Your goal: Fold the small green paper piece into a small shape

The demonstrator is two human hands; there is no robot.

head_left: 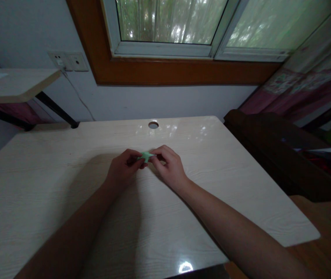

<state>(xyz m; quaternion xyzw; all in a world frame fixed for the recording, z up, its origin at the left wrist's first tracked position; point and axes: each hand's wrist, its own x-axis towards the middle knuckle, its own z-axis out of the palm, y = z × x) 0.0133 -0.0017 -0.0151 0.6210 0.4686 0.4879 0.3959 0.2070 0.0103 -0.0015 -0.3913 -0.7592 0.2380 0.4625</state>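
Currently, left hand [123, 167] and right hand [170, 164] each pinch the small green piece [146, 155] at its ends, over the desk [217, 166]. Light, even finger pressure should avoid crushing it.

We see a pale desk [217, 162] by a white wall [31, 31], below a bright, brown-framed window [168, 23]; a shelf [16, 83] stands at left; at right, a curtain [293, 91] and wooden floor [319, 217].

Looks like small, green folded paper [146, 155], pointed at right, pinched between left hand [122, 166] and right hand [170, 165].
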